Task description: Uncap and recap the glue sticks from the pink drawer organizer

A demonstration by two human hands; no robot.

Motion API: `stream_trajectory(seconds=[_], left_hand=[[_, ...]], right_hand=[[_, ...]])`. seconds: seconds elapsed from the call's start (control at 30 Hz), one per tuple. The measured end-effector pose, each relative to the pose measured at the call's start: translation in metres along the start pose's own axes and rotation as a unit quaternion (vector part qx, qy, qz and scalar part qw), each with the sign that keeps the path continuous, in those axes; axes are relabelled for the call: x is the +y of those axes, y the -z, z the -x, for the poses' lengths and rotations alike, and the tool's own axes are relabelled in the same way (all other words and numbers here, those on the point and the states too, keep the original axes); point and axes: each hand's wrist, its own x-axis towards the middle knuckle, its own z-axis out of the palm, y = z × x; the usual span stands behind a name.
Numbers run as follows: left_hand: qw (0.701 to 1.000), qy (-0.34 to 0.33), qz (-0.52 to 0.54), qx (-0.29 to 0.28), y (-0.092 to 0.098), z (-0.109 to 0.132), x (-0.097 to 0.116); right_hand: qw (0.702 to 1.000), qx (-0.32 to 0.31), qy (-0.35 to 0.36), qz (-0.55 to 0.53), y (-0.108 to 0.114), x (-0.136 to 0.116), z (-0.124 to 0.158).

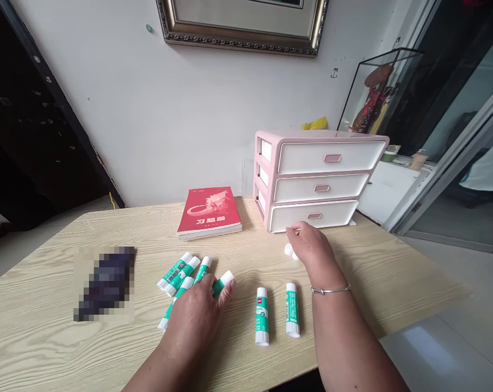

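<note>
Several green-and-white glue sticks (177,270) lie on the wooden table (46,337). My left hand (195,316) rests over the left cluster, its fingers closed round one glue stick (224,281). Two more sticks (262,317) (292,309) lie side by side between my arms. My right hand (312,247) is closed over a glue stick whose white end (288,250) shows at the fingers, just in front of the bottom drawer (312,216) of a pink three-drawer organizer (318,179). A silver bangle sits on that wrist.
A red notebook (209,211) lies at the back of the table, left of the organizer. A blurred dark object (104,283) sits on the left. The wall is behind, and a glass door and floor are to the right.
</note>
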Motion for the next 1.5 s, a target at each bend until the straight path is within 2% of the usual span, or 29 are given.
stream_trajectory(seconds=[0.23, 0.37, 0.47, 0.53, 0.6, 0.7, 0.8, 0.87, 0.97, 1.1, 1.17, 1.27, 1.37, 1.5], left_hand=[[0.990, -0.047, -0.120, 0.056, -0.008, 0.003, -0.001], [0.983, -0.056, -0.168, 0.057, -0.008, 0.004, -0.001], [0.981, -0.074, -0.165, 0.069, -0.009, 0.005, -0.003], [0.982, -0.117, -0.123, 0.078, -0.010, 0.008, -0.002], [0.977, -0.197, -0.062, 0.048, -0.009, 0.012, 0.003], [0.948, -0.315, 0.008, -0.050, -0.007, 0.020, 0.014], [0.921, -0.376, 0.015, -0.101, -0.005, 0.027, 0.026], [0.915, -0.387, -0.005, -0.114, -0.005, 0.030, 0.031], [0.927, -0.355, -0.039, -0.115, -0.010, 0.029, 0.033], [0.957, -0.271, -0.058, -0.082, -0.016, 0.023, 0.031], [0.970, -0.232, -0.024, -0.072, -0.015, 0.021, 0.029], [0.980, -0.172, 0.083, -0.057, -0.010, 0.021, 0.024], [0.967, -0.117, 0.225, -0.033, -0.005, 0.019, 0.017], [0.904, -0.041, 0.426, -0.005, -0.001, 0.011, 0.011]], right_hand=[[0.991, -0.088, 0.021, 0.101, -0.007, 0.001, 0.003], [0.986, -0.115, 0.024, 0.114, -0.018, 0.001, 0.000], [0.984, -0.131, 0.024, 0.116, -0.022, -0.001, -0.001], [0.983, -0.136, 0.034, 0.115, -0.023, -0.005, 0.000], [0.983, -0.139, 0.046, 0.112, -0.023, -0.009, 0.003], [0.981, -0.135, 0.076, 0.116, -0.025, -0.017, 0.008], [0.979, -0.127, 0.112, 0.116, -0.029, -0.022, 0.013], [0.979, -0.125, 0.129, 0.101, -0.031, -0.024, 0.015], [0.981, -0.125, 0.139, 0.053, -0.031, -0.030, 0.018], [0.979, -0.144, 0.128, -0.063, -0.029, -0.040, 0.025], [0.969, -0.164, 0.126, -0.136, -0.030, -0.045, 0.029], [0.938, -0.205, 0.117, -0.253, -0.032, -0.051, 0.035], [0.903, -0.222, 0.092, -0.356, -0.033, -0.054, 0.037], [0.858, -0.217, 0.069, -0.461, -0.032, -0.054, 0.036]])
